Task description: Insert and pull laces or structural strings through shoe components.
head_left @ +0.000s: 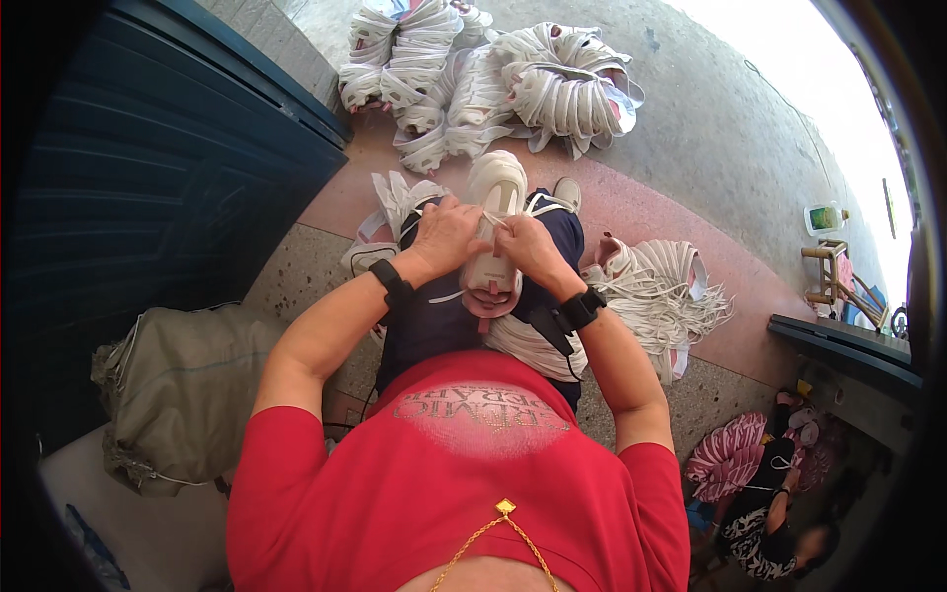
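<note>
A white shoe upper (494,279) with a pink lining rests on my lap, its toe pointing away from me. My left hand (446,237) is closed at its left side, fingers pinching the white shoelace (490,219) over the tongue. From the other side, my right hand (535,249) pinches the lace too, thumb and fingers pressed together. The two hands are close together above the shoe. A loose lace end hangs beside the opening on the left. More white laced uppers (533,343) lie against my lap, partly hidden by my right forearm.
Stacks of white shoe uppers (478,94) lie on the floor ahead, with another bundle (656,286) at my right. A full sack (187,385) stands left by a dark blue door (168,168). Behind right, another person (774,523) sits near pink uppers (727,456).
</note>
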Action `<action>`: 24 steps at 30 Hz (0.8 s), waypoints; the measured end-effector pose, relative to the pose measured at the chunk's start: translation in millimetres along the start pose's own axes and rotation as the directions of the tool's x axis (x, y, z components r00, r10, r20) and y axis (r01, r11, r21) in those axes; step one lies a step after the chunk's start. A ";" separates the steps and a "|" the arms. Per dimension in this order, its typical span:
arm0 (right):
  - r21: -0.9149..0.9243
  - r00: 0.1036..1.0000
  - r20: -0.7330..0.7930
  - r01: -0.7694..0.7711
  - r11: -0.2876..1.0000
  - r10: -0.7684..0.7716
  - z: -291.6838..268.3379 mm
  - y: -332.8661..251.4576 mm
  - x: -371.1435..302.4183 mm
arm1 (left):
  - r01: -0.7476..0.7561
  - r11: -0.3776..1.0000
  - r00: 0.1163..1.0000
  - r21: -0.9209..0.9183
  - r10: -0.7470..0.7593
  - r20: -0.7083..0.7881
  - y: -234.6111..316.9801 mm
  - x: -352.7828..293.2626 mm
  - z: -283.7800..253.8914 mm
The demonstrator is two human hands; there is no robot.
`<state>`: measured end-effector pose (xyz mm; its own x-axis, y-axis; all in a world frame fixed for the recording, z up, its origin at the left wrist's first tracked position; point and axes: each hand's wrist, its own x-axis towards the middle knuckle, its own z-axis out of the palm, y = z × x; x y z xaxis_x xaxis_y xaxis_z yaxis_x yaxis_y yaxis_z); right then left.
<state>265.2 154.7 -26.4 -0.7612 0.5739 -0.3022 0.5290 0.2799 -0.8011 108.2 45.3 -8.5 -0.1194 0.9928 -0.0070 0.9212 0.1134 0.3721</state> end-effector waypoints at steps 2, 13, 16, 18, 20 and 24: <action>-0.178 0.995 -0.060 0.073 0.981 -0.085 14.7 0.1 6.9 | 0.072 0.997 0.989 0.007 -0.072 0.128 -3.2 6.1 -2.2; -0.793 0.932 -0.019 0.207 0.573 -0.362 54.2 -19.6 -5.8 | 0.040 0.992 0.980 -0.124 -0.015 0.197 -34.1 -1.9 8.4; -0.818 0.913 -0.028 0.214 0.535 -0.407 54.9 -25.9 -12.8 | 0.021 0.984 0.995 -0.178 -0.003 0.101 -33.1 -10.1 8.6; -0.801 0.902 -0.047 0.222 0.556 -0.428 49.9 -22.3 -17.1 | 0.009 0.978 0.999 -0.208 -0.001 0.037 -27.2 -11.2 6.4; -0.719 0.890 0.006 0.320 0.617 -0.455 37.0 -28.1 -25.8 | 0.017 0.988 1.000 -0.156 -0.021 -0.021 -23.2 -20.8 3.9; -0.552 0.918 0.149 0.386 0.739 -0.368 -3.4 -33.3 -72.5 | -0.137 0.990 0.950 0.042 0.143 -0.278 16.3 -41.9 -19.8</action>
<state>304.1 106.4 24.0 -0.9492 0.3089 -0.0600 0.3043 0.8530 -0.4240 120.9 4.8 16.2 -0.0843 0.9487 0.3047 0.9435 -0.0223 0.3305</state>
